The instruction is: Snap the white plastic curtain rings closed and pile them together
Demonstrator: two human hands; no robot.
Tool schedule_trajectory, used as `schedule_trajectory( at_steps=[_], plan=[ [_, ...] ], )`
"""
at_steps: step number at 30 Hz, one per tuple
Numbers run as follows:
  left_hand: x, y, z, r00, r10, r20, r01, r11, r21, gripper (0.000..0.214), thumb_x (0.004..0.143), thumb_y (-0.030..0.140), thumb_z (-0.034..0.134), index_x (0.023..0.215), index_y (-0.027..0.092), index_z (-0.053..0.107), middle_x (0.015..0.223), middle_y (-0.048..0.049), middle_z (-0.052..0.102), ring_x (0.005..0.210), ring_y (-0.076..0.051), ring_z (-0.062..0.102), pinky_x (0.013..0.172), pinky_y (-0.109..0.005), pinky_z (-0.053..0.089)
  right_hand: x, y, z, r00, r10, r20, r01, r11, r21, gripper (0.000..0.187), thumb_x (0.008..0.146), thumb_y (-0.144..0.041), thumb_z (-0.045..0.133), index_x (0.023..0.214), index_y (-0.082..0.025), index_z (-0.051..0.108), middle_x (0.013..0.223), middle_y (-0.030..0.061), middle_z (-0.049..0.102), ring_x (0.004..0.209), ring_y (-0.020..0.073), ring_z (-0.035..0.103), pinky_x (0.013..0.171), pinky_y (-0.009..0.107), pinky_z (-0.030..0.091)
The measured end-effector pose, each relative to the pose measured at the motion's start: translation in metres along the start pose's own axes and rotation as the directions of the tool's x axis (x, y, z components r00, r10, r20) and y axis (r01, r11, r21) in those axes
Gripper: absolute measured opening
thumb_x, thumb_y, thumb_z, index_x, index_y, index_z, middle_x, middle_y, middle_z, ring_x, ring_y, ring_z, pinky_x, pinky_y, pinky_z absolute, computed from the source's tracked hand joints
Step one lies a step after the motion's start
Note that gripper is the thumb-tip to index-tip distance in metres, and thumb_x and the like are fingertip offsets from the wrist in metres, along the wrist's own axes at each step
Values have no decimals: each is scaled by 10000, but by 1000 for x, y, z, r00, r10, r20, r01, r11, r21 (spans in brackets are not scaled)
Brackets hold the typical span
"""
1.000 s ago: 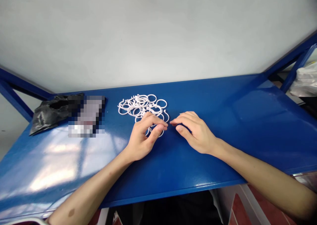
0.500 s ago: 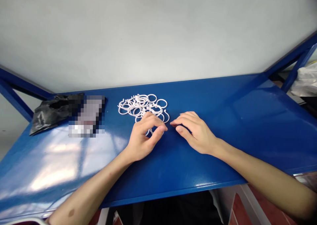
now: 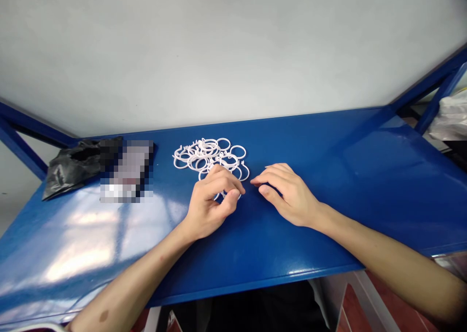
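A heap of several white plastic rings (image 3: pixel 204 156) lies on the blue table (image 3: pixel 328 156) near its middle. My left hand (image 3: pixel 209 205) rests at the heap's near edge, thumb and fingers pinched on one white ring (image 3: pixel 229 193) that mostly hides under the fingertips. My right hand (image 3: pixel 288 193) lies just to the right of it, palm down on the table, fingers loosely curved and apart, holding nothing. The fingertips of the two hands are a small gap apart.
A crumpled black plastic bag (image 3: pixel 78 164) lies at the table's far left, beside a blurred-out object (image 3: pixel 126 171). A pale wall rises behind the table. Blue frame bars (image 3: pixel 434 96) slope at the right, with a clear bag (image 3: pixel 450 120) beyond. The table's front edge runs under my forearms.
My left hand's fingers have curled a little tighter and drawn the ring slightly towards me. My right hand has stayed still.
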State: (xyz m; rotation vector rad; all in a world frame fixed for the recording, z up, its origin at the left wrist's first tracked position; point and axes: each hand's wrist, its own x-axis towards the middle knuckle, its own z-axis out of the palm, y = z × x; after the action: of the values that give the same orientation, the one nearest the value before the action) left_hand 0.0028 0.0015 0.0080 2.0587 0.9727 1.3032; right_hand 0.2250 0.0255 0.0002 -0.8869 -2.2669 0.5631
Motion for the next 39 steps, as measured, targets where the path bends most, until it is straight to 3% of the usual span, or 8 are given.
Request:
schedule_trajectory(
  at_steps=[19, 34, 37, 39],
  plan=[
    [0, 10, 0, 996, 87, -16, -88, 992, -92, 353, 1038, 324, 466, 718, 203, 555, 798, -26, 717, 747, -150, 570, 743, -372, 477, 1, 1, 0, 1000, -11, 14, 11, 1000, -1, 364, 1066, -444, 418, 1055, -187, 675, 1020, 62, 745, 987, 215, 648, 946, 406, 437],
    [-1, 12, -1, 996, 87, -6, -87, 994, -67, 363, 1046, 329, 443, 720, 208, 547, 814, -23, 721, 756, -154, 585, 748, -373, 485, 1, 0, 1, 999, -6, 32, 6, 1000, -17, 300, 1053, -402, 474, 1047, -179, 675, 1012, 54, 740, 972, 209, 639, 931, 397, 434],
    [0, 7, -1, 997, 77, -26, -76, 996, 38, 286, 1035, 244, 444, 778, 212, 565, 815, -12, 709, 762, -149, 584, 755, -356, 485, 1, 1, 3, 999, 9, 46, -7, 999, -46, 248, 1034, -374, 524, 1038, -180, 678, 1001, 52, 736, 956, 209, 636, 910, 394, 442],
    [0, 1, -1, 994, 86, -60, -68, 964, 259, 204, 1007, 189, 482, 837, 215, 591, 803, -9, 701, 774, -160, 577, 754, -347, 478, 0, 1, 5, 998, 18, 61, -14, 998, -68, 210, 1023, -348, 549, 1034, -184, 679, 1006, 50, 734, 961, 211, 631, 909, 396, 445]
  ],
)
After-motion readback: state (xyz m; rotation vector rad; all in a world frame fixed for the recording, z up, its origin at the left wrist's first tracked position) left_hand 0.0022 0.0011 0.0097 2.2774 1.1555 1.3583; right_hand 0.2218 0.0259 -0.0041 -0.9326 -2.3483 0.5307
